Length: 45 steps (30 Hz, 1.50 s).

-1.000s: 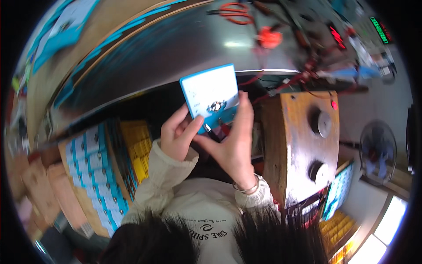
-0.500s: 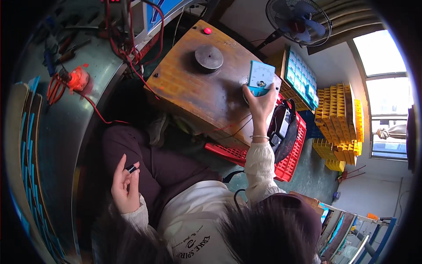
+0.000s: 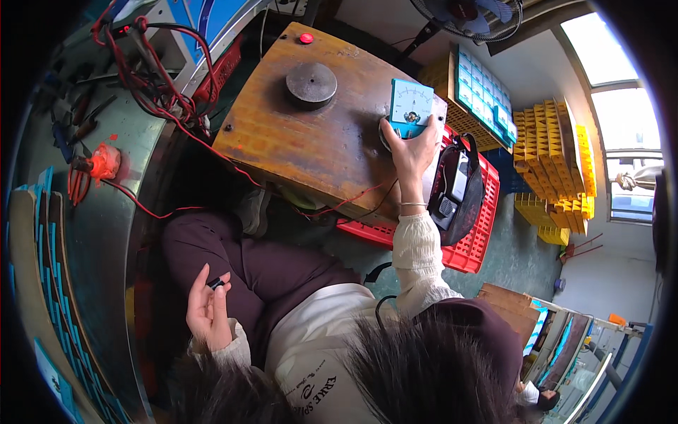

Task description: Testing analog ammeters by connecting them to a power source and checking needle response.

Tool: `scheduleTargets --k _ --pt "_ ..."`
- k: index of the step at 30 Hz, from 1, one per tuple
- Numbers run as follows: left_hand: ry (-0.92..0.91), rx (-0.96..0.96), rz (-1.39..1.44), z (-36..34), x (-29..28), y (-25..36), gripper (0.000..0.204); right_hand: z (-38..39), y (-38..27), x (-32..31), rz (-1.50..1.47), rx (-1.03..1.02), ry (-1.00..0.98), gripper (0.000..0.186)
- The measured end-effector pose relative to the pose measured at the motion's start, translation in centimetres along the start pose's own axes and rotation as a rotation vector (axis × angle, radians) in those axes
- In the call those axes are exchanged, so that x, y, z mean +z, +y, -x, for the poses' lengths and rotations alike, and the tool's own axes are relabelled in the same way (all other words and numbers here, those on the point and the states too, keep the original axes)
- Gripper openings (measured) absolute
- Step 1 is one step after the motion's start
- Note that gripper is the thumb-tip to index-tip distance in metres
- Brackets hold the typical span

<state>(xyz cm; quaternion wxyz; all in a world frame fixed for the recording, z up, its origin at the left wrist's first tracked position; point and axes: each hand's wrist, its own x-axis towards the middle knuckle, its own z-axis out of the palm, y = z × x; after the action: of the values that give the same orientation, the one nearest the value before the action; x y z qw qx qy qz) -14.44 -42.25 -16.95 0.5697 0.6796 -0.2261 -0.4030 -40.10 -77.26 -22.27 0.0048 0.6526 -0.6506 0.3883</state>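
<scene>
My right hand (image 3: 412, 154) is closed around the lower part of a teal analog panel meter (image 3: 412, 97) with a white dial. The meter is tipped up at the right end of a wooden box (image 3: 268, 131), over a round fitting partly hidden behind my fingers. On the same box top sit a round grey metal disc (image 3: 311, 83) and a red button (image 3: 306, 38). Above my left thigh, my left hand (image 3: 207, 314) pinches a small black cylindrical piece (image 3: 215, 283) between thumb and fingers; its exact kind is unclear.
Red wires (image 3: 180, 116) hang beside the metal bench (image 3: 138, 152), which holds tools. A red crate (image 3: 477, 237) with a black bag (image 3: 462, 194) stands right of the box. Beyond are stacked yellow crates (image 3: 551, 155), a tray of teal-edged meters (image 3: 484, 92) and a fan (image 3: 462, 10).
The view has shifted, so the wooden box appears farther left and higher. Both hands keep hold of the same things; the left fingers and the black piece have turned slightly.
</scene>
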Motion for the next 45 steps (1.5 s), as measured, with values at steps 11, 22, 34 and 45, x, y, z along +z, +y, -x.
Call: scheduleTargets --k 11,22,34,45 --pt "0.039 0.024 -0.029 0.0 -0.9 0.2 0.042 0.2 -0.2 0.1 0.016 -0.015 -0.007 0.107" --pt "0.011 0.042 -0.027 -0.3 0.0 -1.0 0.040 -0.3 0.9 -0.6 -0.006 -0.065 -0.046 0.104" --pt "0.036 0.088 0.017 -0.2 -5.4 -0.8 0.040 1.7 -3.1 0.6 -0.039 -0.198 -0.019 0.086" --pt "0.425 0.430 -0.176 3.1 -9.6 -1.0 0.034 18.9 -20.3 -1.5 -0.665 -0.449 -0.277 0.100"
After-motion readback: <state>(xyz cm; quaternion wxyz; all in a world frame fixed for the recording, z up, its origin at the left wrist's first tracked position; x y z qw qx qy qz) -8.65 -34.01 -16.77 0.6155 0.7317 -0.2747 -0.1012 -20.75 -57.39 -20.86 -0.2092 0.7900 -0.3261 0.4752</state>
